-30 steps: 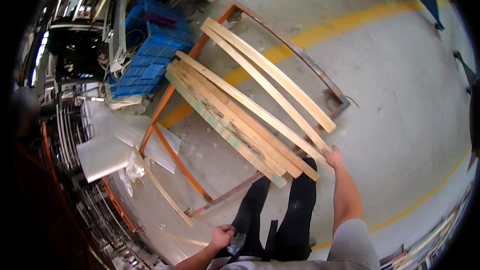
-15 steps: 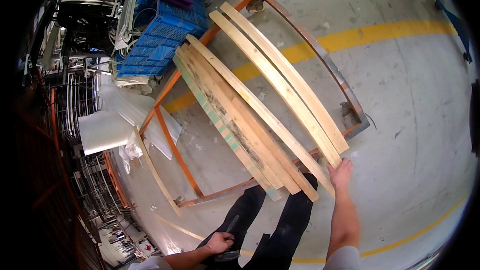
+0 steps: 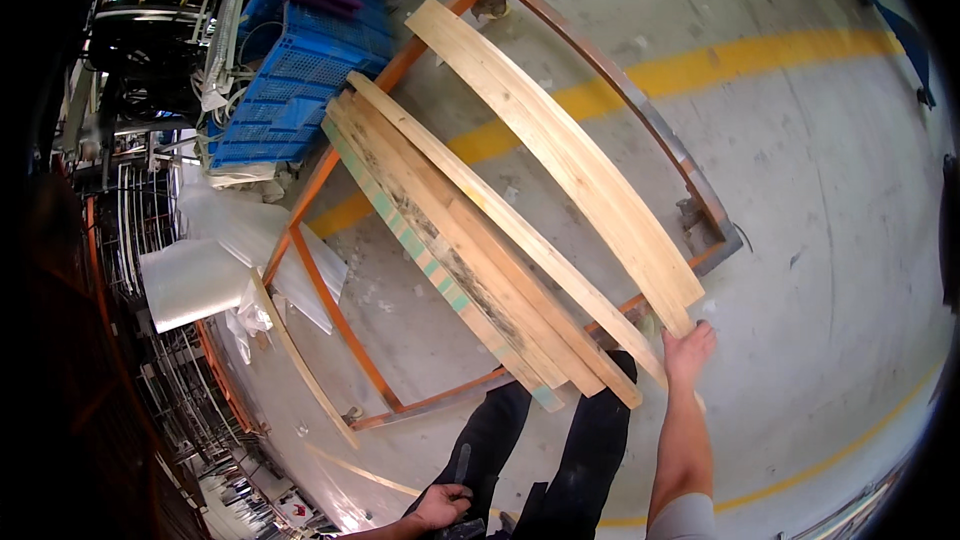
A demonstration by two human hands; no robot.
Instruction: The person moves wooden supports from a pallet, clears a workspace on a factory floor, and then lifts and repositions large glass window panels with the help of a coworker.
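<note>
My right hand (image 3: 690, 348) is closed round the near end of a pale wooden plank (image 3: 672, 312). Against its right side lies a second pale plank (image 3: 600, 175), with almost no gap between them. Close to my legs, my left hand (image 3: 443, 507) is wrapped round a dark, narrow tool (image 3: 463, 462) whose kind I cannot make out. A single plank (image 3: 520, 225) lies to the left of the pale pair. Farther left, several planks (image 3: 430, 240) lie side by side, some with dark stains and one edge with green marks. All rest across an orange metal frame (image 3: 320, 280).
A blue plastic crate (image 3: 290, 80) stands at the frame's far left corner. White foam sheeting (image 3: 195, 275) and a thin wooden strip (image 3: 300, 360) lie left of the frame. Racks of metal profiles (image 3: 195, 370) line the left side. A yellow line (image 3: 770, 52) crosses the floor.
The plank in my right hand has moved against its right-hand neighbour, closing the gap between them. My left hand has shifted slightly downward, still round the dark tool. The view has shifted slightly.
</note>
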